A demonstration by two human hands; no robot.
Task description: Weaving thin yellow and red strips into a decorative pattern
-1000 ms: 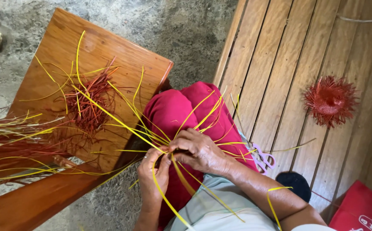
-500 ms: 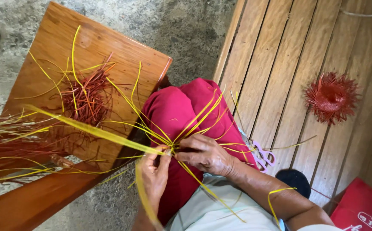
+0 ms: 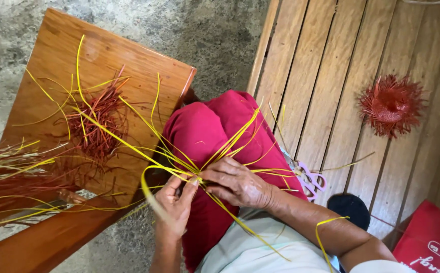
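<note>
Weaving barely begun, by the look of it: only a small crossing knot of thin yellow plant-fibre strips [image 3: 200, 174] over the red-trousered knee [image 3: 205, 131], with long loose ends fanning out from it in every direction. Left hand [image 3: 175, 202] curled just below that knot, thumb and fingers pinching a looped yellow strip. Right hand [image 3: 237, 183] closed over the knot from the right, fingers pressing the crossing strips flat. Left of the knee, more red and yellow strips lying unused on the slanted brown wooden table [image 3: 144, 65]. Well right of the knee, a small round red woven piece with fringed ends [image 3: 391, 105] on the plank floor, seemingly further along. Exact pattern at the knot hidden under the fingers; lilac-handled scissors [image 3: 311, 181] partly covered by the right wrist.
</note>
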